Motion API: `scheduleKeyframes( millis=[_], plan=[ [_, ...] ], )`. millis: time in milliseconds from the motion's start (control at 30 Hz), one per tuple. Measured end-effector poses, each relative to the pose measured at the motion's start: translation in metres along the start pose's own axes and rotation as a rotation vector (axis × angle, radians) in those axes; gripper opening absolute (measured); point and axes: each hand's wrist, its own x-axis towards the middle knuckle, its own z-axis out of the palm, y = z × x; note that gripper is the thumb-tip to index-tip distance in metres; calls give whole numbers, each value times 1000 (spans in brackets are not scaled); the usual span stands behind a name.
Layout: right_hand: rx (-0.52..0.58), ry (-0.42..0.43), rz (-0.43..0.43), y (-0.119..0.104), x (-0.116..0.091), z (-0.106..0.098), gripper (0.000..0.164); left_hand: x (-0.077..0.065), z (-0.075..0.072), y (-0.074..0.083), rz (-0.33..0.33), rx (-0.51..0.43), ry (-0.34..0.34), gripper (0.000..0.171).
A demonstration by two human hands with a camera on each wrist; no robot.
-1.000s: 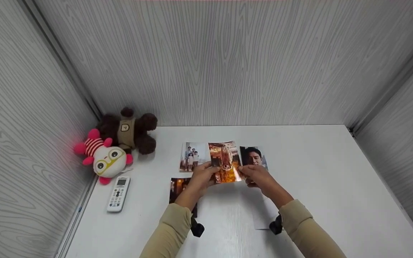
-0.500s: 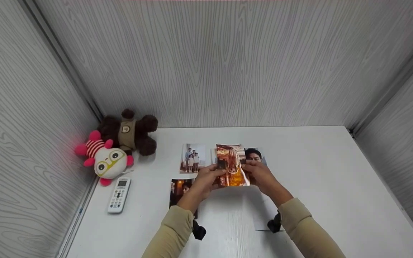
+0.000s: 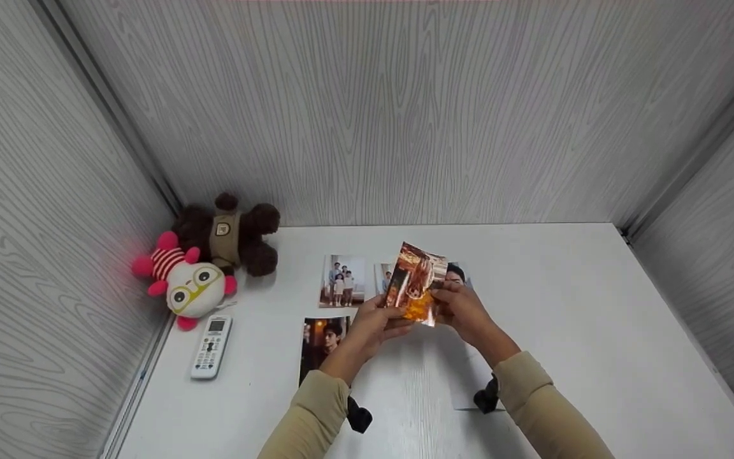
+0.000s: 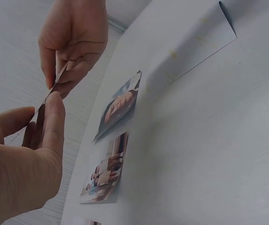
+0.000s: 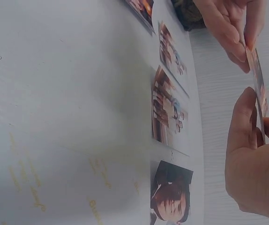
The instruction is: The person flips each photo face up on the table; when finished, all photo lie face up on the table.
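Both hands hold a glossy orange-brown photo (image 3: pixel 417 284) above the table, its top leaning to the right in the head view. My left hand (image 3: pixel 373 325) pinches the lower left edge, thumb on the face and fingers behind. My right hand (image 3: pixel 466 312) grips the right edge the same way. The photo (image 5: pixel 257 77) appears nearly edge-on in the right wrist view. Behind it on the table lie a family photo (image 3: pixel 345 280), a second family photo (image 3: pixel 382 275) partly hidden by it, and a portrait photo (image 3: pixel 457 273), also partly covered.
A dark portrait photo (image 3: pixel 323 344) lies beside the left forearm. Under the right wrist is a white sheet (image 3: pixel 466 382), with yellow writing visible in the right wrist view. A remote control (image 3: pixel 211 347), a pink-and-white plush toy (image 3: pixel 188 280) and a brown plush toy (image 3: pixel 230 236) are at left.
The held photo has shifted right and turned clockwise. Both hands keep hold of it, the left hand moving right with it. The second family photo has come partly into view.
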Motion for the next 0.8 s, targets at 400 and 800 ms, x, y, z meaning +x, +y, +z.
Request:
scheduleKeyframes(
  millis=[400,800],
  plan=[
    [117,-10,22,1,-2,-20,39,3,-15,8,19,77,72,40],
    [126,-35,23,-4,-1,-18,48,7,-26,18,11,149,120,45]
  ],
)
